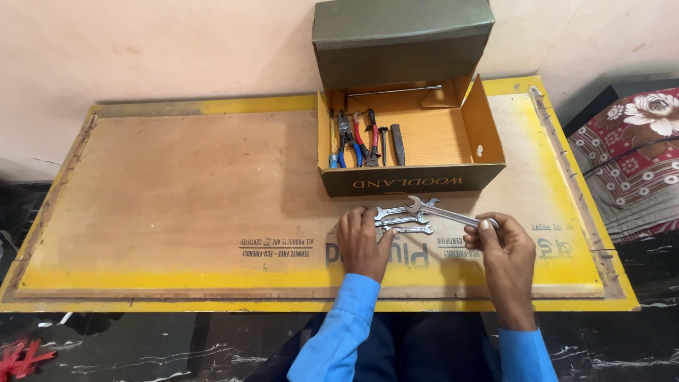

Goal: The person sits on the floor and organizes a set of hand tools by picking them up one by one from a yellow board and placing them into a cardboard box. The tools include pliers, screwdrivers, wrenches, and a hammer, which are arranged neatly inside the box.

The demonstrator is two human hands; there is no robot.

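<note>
Fingers of right hand (503,256) pinch one spanner (444,211); left hand (362,242) spread on three spanners (404,221).

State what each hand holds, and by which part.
The right hand pinches one end of a long open-ended spanner. The left hand holds nothing, resting on smaller spanners lying on the board.

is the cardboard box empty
No, the open cardboard box holds pliers and other hand tools lying along its left side, while several spanners lie outside on the board.

Shiny metal spanners (407,219), matt plywood board (191,184)
</note>
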